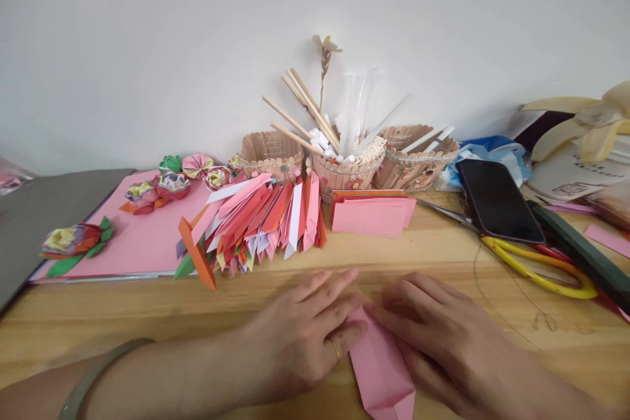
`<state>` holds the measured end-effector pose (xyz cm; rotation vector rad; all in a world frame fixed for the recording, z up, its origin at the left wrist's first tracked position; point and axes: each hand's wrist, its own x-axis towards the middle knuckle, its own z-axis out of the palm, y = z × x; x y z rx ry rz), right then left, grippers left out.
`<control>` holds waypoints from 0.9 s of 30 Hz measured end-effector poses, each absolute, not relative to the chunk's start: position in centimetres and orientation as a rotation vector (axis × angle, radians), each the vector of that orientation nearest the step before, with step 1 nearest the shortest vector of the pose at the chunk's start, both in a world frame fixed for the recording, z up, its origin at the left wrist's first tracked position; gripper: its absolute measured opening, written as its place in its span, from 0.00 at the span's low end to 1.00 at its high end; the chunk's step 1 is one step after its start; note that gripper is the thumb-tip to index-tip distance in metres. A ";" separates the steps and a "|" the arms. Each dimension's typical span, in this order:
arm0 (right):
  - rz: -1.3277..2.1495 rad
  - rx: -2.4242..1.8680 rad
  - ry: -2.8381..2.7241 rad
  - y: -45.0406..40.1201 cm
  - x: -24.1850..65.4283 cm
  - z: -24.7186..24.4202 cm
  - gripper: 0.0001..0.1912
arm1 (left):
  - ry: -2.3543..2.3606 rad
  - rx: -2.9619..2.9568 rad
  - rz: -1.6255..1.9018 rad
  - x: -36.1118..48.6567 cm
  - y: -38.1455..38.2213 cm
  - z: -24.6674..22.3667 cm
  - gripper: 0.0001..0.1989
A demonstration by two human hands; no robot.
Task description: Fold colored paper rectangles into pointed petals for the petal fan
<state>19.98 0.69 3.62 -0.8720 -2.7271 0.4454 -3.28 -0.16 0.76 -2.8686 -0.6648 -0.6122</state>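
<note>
A folded piece of pink paper [380, 364] lies on the wooden table between my hands, with creases and folded corners at its near end. My left hand [305, 335] comes in from the left, its thumb pressing on the paper's upper left edge and its other fingers stretched out over the table. A ring is on that hand, and a bracelet [98, 374] circles the wrist. On the paper's right edge, my right hand [438, 328] is closed, with curled fingers pinching near the upper corner. Its fingertips are partly hidden.
Beyond my hands lie a bundle of folded paper strips [266, 216] and a stack of pink paper [369, 218]. Baskets [344, 174] with sticks stand by the wall. Yellow-handled scissors [539, 269] and a phone [499, 200] lie right; paper flowers [73, 241] sit left.
</note>
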 end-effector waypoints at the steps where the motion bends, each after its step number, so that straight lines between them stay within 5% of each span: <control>1: 0.440 -0.860 -2.735 0.8 20.1 3.8 0.10 | -0.675 -2.870 -0.619 -3.3 -0.2 0.7 0.14; 12: 0.552 -0.931 -2.678 -0.4 20.8 4.3 0.03 | -0.787 -2.628 -0.616 -3.6 -0.8 0.4 0.15; 21: 0.215 -0.827 -2.690 0.9 21.3 2.5 0.11 | -0.794 -2.641 -0.836 -3.4 -0.4 0.3 0.08; 27: 0.310 -0.956 -2.602 0.9 20.8 2.7 0.10 | -0.802 -2.724 -0.841 -3.3 0.0 0.5 0.10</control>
